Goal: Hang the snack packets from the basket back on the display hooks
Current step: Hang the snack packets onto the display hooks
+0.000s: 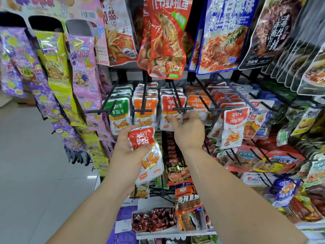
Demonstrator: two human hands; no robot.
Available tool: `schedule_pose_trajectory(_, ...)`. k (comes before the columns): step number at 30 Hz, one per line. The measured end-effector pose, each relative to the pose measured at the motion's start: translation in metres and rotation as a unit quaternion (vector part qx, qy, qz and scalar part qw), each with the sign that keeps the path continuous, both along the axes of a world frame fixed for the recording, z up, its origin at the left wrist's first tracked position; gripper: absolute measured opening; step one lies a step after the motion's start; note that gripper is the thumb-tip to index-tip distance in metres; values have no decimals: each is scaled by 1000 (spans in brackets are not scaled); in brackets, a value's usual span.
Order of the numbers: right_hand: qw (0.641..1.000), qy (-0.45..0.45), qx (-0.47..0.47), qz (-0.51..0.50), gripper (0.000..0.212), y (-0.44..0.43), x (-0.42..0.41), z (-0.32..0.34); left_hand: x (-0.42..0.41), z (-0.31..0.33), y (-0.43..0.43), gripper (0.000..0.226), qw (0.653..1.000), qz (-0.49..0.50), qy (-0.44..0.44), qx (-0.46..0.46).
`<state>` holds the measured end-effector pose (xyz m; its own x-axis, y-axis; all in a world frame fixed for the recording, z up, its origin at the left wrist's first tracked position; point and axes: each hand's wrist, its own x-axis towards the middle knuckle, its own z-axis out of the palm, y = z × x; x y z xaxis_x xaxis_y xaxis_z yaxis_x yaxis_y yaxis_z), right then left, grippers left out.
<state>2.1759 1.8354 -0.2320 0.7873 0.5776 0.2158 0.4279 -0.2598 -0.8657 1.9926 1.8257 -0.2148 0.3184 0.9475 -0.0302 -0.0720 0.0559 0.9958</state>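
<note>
Observed remotely through the head camera, left to right.

At the left edge of the display rack (pixel 228 81), long candy strips hang down: a purple strip (pixel 19 59), a yellow strip (pixel 56 67) and a pink grape gummy strip (pixel 82 76).

Next along the middle row of the rack are small packets on black pegs: green-topped packets (pixel 119 111), then orange-topped packets (pixel 144 110).

The left hand (pixel 130 148) is raised in front of that row, below the orange-topped packets. Its thumb and fingers are curled round a red-and-white snack packet (pixel 147 155), gripping the upper half. The packet is tilted, its hang hole uppermost and its lower end hanging free – on no peg.

The right hand (pixel 188 131) reaches to the red-topped packets (pixel 171 104) at mid-row, just under the crossbar of their display hook (pixel 182 108). Its thumb lies across the lower face of the front packet. The other fingers are hidden behind the hand, so I cannot tell whether it pinches the packet or only touches it.

Above this peg hangs a large red bag (pixel 167 41), with a blue noodle bag (pixel 223 32) to its right. Toward the right edge of the rack, white-and-red fish snack packets (pixel 233 124) hang at the front of their peg.
</note>
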Motion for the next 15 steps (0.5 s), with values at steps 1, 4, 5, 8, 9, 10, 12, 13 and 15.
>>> schedule_pose_trajectory(1, 1000, 0, -3, 2, 54, -1, -1, 1, 1, 0, 0, 47, 1000, -3, 2, 6)
schedule_pose_trajectory(4, 1000, 23, -7, 13, 55, -12, 0, 2, 3, 1, 1, 45, 1000, -18, 5, 10)
schedule_pose_trajectory(5, 999, 31, -6, 17, 53, -18, 1, 2, 4, 2, 1, 43, 1000, -24, 8, 10)
schedule_pose_trajectory(8, 997, 57, 39, 26, 36, -42, 1, 1, 9, 3, 2, 40, 999, -42, 16, 17)
schedule_pose_trajectory(9, 994, 71, 72, 35, 28, -50, -1, 2, 11, 4, 2, 40, 998, -48, 17, 22)
schedule_pose_trajectory(10, 990, 87, 101, 47, 22, -57, -4, 2, 14, 6, 1, 41, 998, -57, 18, 28)
schedule_pose_trajectory(12, 983, 102, 127, 80, 13, -66, -11, 7, 22, 9, -1, 41, 996, -83, 28, 36)
schedule_pose_trajectory(13, 983, 100, 121, 96, 8, -68, -13, 8, 26, 11, -2, 41, 994, -95, 34, 40)
schedule_pose_trajectory(15, 986, 79, 97, 110, 6, -68, -11, 10, 33, 13, -3, 44, 992, -108, 36, 44)
